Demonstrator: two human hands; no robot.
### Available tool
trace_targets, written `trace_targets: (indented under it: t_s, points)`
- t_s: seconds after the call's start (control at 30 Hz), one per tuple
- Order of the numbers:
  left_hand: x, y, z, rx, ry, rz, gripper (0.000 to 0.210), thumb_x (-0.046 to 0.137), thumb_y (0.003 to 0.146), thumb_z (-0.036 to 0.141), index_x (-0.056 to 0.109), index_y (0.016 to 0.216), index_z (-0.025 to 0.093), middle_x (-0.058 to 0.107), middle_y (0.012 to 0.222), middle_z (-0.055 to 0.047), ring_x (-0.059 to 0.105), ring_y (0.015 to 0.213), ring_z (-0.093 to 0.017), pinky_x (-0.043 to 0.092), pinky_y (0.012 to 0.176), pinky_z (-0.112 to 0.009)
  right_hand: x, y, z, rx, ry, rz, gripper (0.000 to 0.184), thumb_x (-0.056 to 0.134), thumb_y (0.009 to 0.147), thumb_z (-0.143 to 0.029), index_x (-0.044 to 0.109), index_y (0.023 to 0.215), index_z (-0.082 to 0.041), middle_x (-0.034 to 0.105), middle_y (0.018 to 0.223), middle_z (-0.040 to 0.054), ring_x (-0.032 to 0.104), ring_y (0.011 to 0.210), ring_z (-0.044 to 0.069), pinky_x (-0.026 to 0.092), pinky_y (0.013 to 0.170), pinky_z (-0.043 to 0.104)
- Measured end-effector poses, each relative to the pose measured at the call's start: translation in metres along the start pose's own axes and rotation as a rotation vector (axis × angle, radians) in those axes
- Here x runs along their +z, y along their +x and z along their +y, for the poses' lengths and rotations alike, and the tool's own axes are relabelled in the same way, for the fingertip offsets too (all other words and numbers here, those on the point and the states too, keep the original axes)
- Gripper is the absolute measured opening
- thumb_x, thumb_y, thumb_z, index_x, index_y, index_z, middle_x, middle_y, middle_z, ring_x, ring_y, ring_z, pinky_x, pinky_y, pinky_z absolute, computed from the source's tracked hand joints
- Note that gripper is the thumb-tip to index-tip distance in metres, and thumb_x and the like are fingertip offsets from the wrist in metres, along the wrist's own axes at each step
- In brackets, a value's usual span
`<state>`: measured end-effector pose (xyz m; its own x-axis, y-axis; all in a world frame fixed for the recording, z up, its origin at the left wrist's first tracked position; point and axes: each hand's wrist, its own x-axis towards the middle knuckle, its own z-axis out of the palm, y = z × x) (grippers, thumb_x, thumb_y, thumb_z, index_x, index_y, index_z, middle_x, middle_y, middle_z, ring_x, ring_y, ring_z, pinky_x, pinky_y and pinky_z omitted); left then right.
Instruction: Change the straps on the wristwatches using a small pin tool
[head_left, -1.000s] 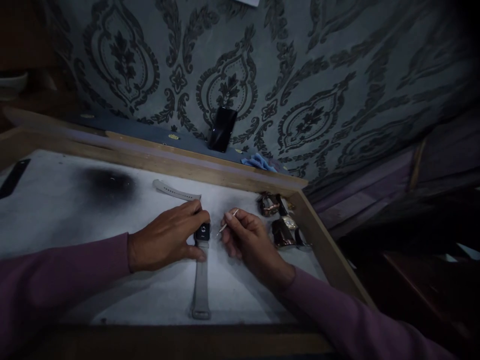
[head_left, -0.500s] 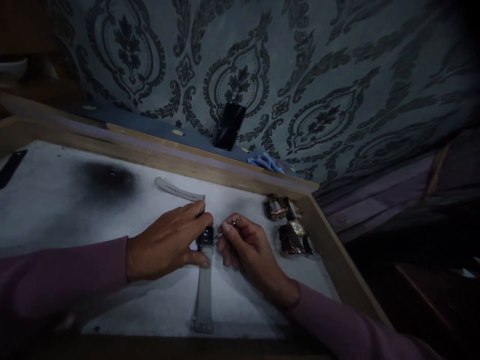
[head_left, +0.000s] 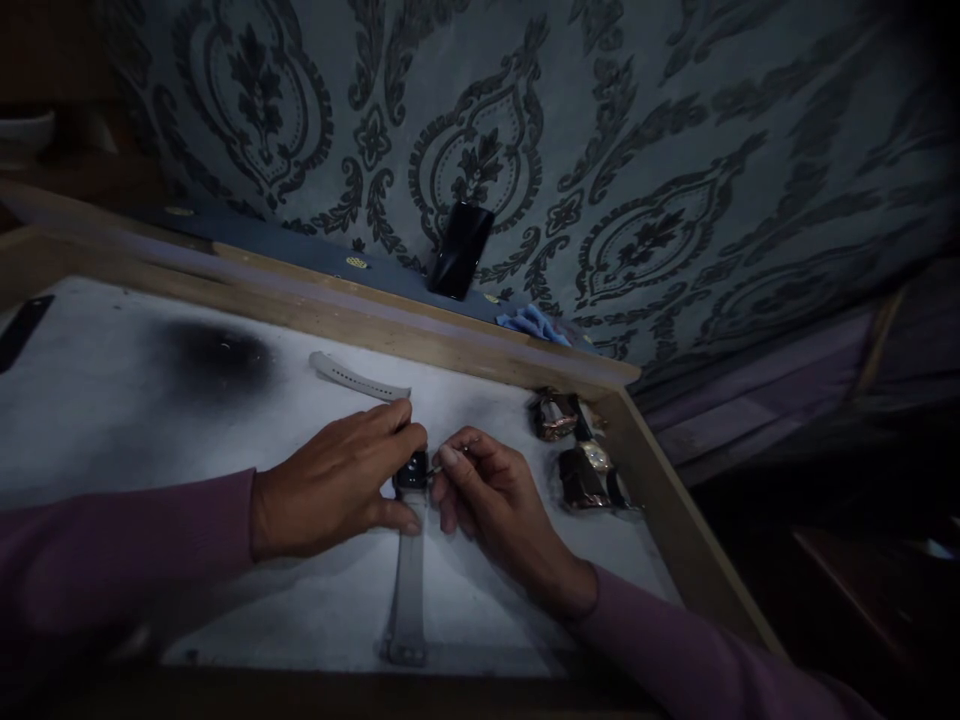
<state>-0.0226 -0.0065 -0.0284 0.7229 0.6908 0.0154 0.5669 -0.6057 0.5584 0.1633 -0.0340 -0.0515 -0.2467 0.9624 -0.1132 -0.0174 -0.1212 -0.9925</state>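
Observation:
A watch with a dark face [head_left: 412, 472] lies on the white surface, one grey strap half [head_left: 409, 590] running from it toward the near edge. My left hand [head_left: 341, 480] grips the watch, fingers at its far end and thumb beside the strap. Pinched in my right hand [head_left: 487, 495] is a thin metal tool [head_left: 436, 470], its tip at the right side of the watch case; its exact kind is too small to make out. A loose grey strap half [head_left: 360, 380] with a row of holes rests just beyond my left hand.
Several watches [head_left: 581, 455], some wrapped in plastic, lie at the right beside the wooden rim [head_left: 690, 510]. Behind the far rim, a black phone [head_left: 460, 250] leans against the patterned wall, near a blue cloth [head_left: 534, 323]. A dark flat object [head_left: 22, 330] lies far left.
Little differs. My right hand and the thin tool have shifted very slightly at the watch's side; my left hand keeps its hold.

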Motion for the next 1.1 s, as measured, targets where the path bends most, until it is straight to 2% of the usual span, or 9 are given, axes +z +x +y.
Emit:
trace_targets:
  t_s: [0.17, 0.27, 0.47, 0.57, 0.7, 0.9, 1.0, 1.1]
  points:
    - [0.002, -0.001, -0.002, 0.036, -0.005, 0.035, 0.026, 0.074, 0.079, 0.030, 0.053, 0.090, 0.019, 0.046, 0.096, -0.002, 0.047, 0.084, -0.019, 0.039, 0.067, -0.028, -0.001, 0.000, 0.004, -0.021, -0.030, -0.001, 0.030, 0.062, 0.087, -0.045, 0.050, 0.079, -0.019, 0.062, 0.059, -0.0036, 0.051, 0.037, 0.005, 0.032, 0.033, 0.015]
    - [0.003, -0.001, -0.002, 0.035, -0.010, 0.047, 0.028, 0.075, 0.078, 0.029, 0.052, 0.089, 0.019, 0.045, 0.095, -0.001, 0.046, 0.084, -0.018, 0.038, 0.067, -0.028, -0.001, -0.003, 0.006, -0.090, -0.097, -0.014, 0.028, 0.057, 0.091, -0.044, 0.050, 0.079, -0.020, 0.061, 0.059, -0.0037, 0.050, 0.038, 0.006, 0.033, 0.034, 0.016]
    - [0.003, -0.001, -0.002, 0.035, -0.001, 0.042, 0.031, 0.076, 0.078, 0.029, 0.051, 0.093, 0.018, 0.045, 0.094, -0.001, 0.045, 0.081, -0.017, 0.037, 0.065, -0.028, -0.001, -0.009, -0.002, -0.345, -0.472, -0.072, 0.020, 0.046, 0.098, -0.028, 0.051, 0.080, -0.020, 0.057, 0.061, -0.0036, 0.053, 0.045, 0.007, 0.042, 0.044, 0.019]
    - [0.003, -0.001, -0.003, 0.053, -0.003, 0.053, 0.029, 0.073, 0.079, 0.031, 0.049, 0.091, 0.019, 0.045, 0.093, -0.001, 0.045, 0.079, -0.017, 0.036, 0.063, -0.027, -0.001, -0.009, -0.006, -0.461, -0.671, -0.106, 0.018, 0.046, 0.097, -0.021, 0.051, 0.080, -0.021, 0.052, 0.058, -0.0054, 0.049, 0.046, 0.008, 0.042, 0.048, 0.021]
    - [0.002, -0.002, -0.004, 0.052, -0.019, 0.036, 0.029, 0.073, 0.079, 0.030, 0.048, 0.089, 0.019, 0.044, 0.092, 0.000, 0.045, 0.079, -0.017, 0.036, 0.062, -0.027, 0.000, -0.008, -0.008, -0.579, -0.802, -0.131, 0.018, 0.045, 0.096, -0.019, 0.051, 0.079, -0.021, 0.051, 0.060, -0.0041, 0.045, 0.048, 0.009, 0.040, 0.049, 0.022]
    - [0.001, -0.001, -0.003, 0.038, -0.041, 0.034, 0.030, 0.075, 0.078, 0.028, 0.050, 0.090, 0.018, 0.043, 0.094, 0.000, 0.045, 0.083, -0.018, 0.037, 0.065, -0.027, 0.001, -0.007, -0.007, -0.564, -0.809, -0.120, 0.020, 0.044, 0.097, -0.023, 0.049, 0.077, -0.022, 0.051, 0.059, -0.0035, 0.045, 0.048, 0.010, 0.040, 0.051, 0.023]
    - [0.001, -0.002, -0.002, 0.035, -0.051, 0.030, 0.031, 0.076, 0.078, 0.029, 0.051, 0.093, 0.018, 0.043, 0.093, 0.000, 0.046, 0.085, -0.018, 0.038, 0.067, -0.026, 0.002, -0.006, -0.005, -0.474, -0.681, -0.099, 0.022, 0.046, 0.097, -0.026, 0.048, 0.076, -0.021, 0.049, 0.055, -0.0053, 0.046, 0.045, 0.008, 0.040, 0.049, 0.021]
    - [0.001, -0.002, -0.002, 0.046, -0.043, 0.034, 0.032, 0.076, 0.078, 0.032, 0.052, 0.092, 0.018, 0.043, 0.092, 0.000, 0.047, 0.086, -0.019, 0.040, 0.070, -0.027, 0.002, -0.004, -0.002, -0.320, -0.452, -0.075, 0.025, 0.049, 0.096, -0.036, 0.049, 0.076, -0.021, 0.053, 0.055, -0.0050, 0.049, 0.042, 0.008, 0.040, 0.045, 0.020]
